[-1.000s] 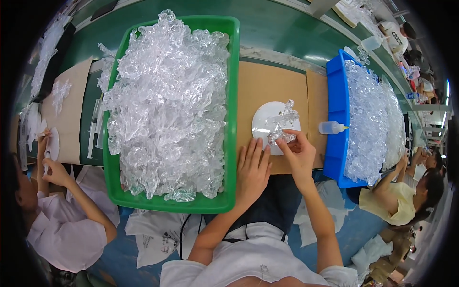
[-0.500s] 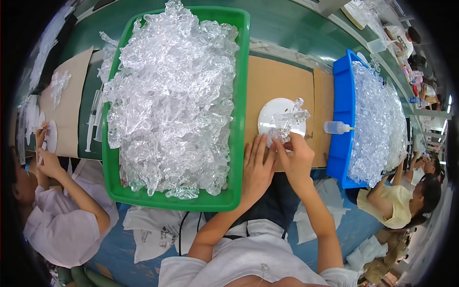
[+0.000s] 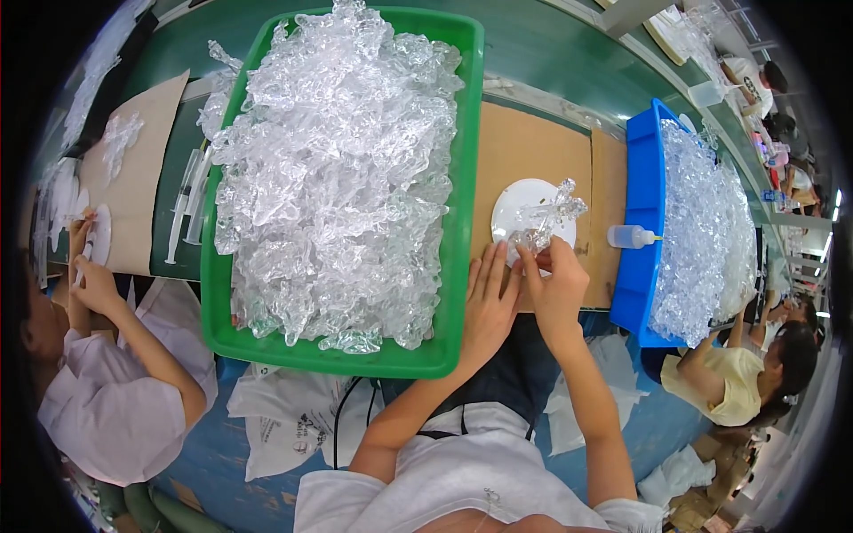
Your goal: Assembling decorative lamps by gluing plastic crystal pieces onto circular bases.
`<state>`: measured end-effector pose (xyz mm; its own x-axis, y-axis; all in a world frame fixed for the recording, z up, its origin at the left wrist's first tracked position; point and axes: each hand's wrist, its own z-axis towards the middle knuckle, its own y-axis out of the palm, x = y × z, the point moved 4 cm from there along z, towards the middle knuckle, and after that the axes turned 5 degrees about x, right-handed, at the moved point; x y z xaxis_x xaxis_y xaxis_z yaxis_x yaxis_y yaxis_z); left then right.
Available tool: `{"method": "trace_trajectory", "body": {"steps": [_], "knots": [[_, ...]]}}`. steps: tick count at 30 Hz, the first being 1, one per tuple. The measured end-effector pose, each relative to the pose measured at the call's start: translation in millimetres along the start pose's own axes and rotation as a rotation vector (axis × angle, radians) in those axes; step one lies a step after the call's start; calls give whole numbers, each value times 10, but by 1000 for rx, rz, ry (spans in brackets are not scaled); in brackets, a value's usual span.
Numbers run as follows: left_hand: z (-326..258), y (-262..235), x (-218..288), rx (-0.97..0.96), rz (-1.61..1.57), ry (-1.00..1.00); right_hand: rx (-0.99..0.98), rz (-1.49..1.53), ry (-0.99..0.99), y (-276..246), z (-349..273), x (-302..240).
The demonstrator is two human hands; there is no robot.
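Note:
A clear plastic moulded piece (image 3: 546, 222) stands over a white round plate (image 3: 518, 202) on brown cardboard (image 3: 533, 151). My right hand (image 3: 558, 282) pinches the lower end of that piece with thumb and fingers. My left hand (image 3: 491, 298) lies flat next to it on the cardboard's near edge, fingertips reaching the piece's base; whether it grips is unclear. To my left a green tray (image 3: 458, 266) is heaped with clear plastic pieces (image 3: 333, 169).
A blue bin (image 3: 640, 204) of the same clear pieces stands at my right, with a small squeeze bottle (image 3: 629, 236) beside it. Syringes (image 3: 188, 206) lie left of the green tray. A person (image 3: 115, 373) works at the left, another (image 3: 755, 364) at the right.
My left hand has slid from flat beside the plate toward the clear piece, next to my right hand. The view has shifted slightly toward the table.

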<state>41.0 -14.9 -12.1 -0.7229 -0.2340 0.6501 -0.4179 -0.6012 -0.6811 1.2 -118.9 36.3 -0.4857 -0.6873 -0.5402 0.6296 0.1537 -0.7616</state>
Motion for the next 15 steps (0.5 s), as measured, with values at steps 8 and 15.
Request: {"method": "trace_trajectory", "body": {"steps": [8, 15], "knots": [[8, 105, 76, -89, 81, 104, -82, 113, 3, -140, 43, 74], [27, -14, 136, -100, 260, 102, 250, -151, -46, -1805, 511, 286]]}}
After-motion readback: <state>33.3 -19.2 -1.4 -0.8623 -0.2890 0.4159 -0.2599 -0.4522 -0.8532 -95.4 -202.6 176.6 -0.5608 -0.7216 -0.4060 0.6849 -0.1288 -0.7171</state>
